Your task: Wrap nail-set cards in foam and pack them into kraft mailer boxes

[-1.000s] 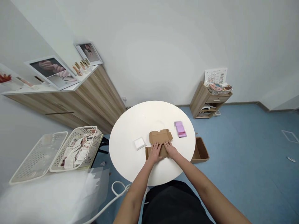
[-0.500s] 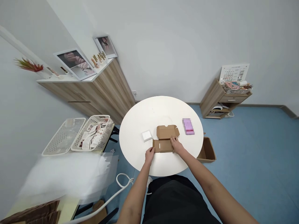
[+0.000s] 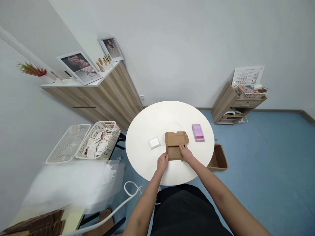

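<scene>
A brown cardboard box (image 3: pixel 175 139) lies on the round white table in front of me, its lid flap folded back away from me. The tray part nearest me has its left wall standing up. My left hand (image 3: pixel 162 162) is closed on that left wall at the near corner. Over the right wall sits my right hand (image 3: pixel 186 153), fingers reaching into the tray and gripping that side. Left of the box is a small white square packet (image 3: pixel 154 143). To its right lies a pixelated purple packet (image 3: pixel 198 133).
The round white table (image 3: pixel 169 113) has an open cardboard carton (image 3: pixel 218 157) on the floor at its right. White baskets (image 3: pixel 98 139), one with many small packets, stand at the left beside translucent sheeting (image 3: pixel 73 183). A white hose (image 3: pixel 115 209) loops near the table's front left.
My left hand has moved right, and the box's left side flap has gone from lying flat to standing up. My right hand has stayed in place.
</scene>
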Tool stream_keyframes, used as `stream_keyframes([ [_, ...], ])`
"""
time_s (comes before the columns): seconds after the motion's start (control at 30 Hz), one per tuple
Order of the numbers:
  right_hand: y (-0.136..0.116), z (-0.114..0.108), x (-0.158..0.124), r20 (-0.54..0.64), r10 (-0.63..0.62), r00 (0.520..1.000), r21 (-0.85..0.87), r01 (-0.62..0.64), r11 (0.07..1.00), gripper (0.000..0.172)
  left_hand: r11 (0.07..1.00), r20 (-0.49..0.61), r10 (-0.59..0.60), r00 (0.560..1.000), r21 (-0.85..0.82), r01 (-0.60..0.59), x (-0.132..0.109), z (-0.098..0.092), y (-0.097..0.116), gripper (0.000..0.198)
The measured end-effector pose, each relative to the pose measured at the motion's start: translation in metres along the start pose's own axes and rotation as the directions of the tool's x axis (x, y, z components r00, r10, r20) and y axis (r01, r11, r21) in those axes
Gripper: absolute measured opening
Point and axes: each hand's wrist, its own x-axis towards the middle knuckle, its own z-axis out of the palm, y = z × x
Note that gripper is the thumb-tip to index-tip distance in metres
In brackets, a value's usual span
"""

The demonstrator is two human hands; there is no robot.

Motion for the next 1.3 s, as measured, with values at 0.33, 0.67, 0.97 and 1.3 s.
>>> stream_keyframes([
  [0.33,0.001,0.002,0.001,-0.015,-0.017,1.000,-0.013,0.017,1.000,0.120,0.979,0.019,-0.026,0.999,0.204,0.022,-0.006,0.006,0.032,0.055],
  [0.67,0.001,0.004,0.005,-0.012,-0.002,1.000,0.012,0.002,1.000,0.116,0.971,0.010,-0.240,0.971,-0.017,0.240,0.018,0.027,0.018,0.041],
  [0.97,-0.003,0.004,0.008,-0.031,0.021,0.999,-0.033,-0.022,0.999,0.117,0.966,-0.145,-0.156,0.977,0.184,0.182,0.038,0.032,0.005,0.026],
  [1.3,-0.001,0.004,0.014,-0.007,0.008,1.000,0.006,-0.008,1.000,0.120,0.907,-0.104,0.088,0.991,0.419,-0.036,0.045,0.031,0.003,0.022],
])
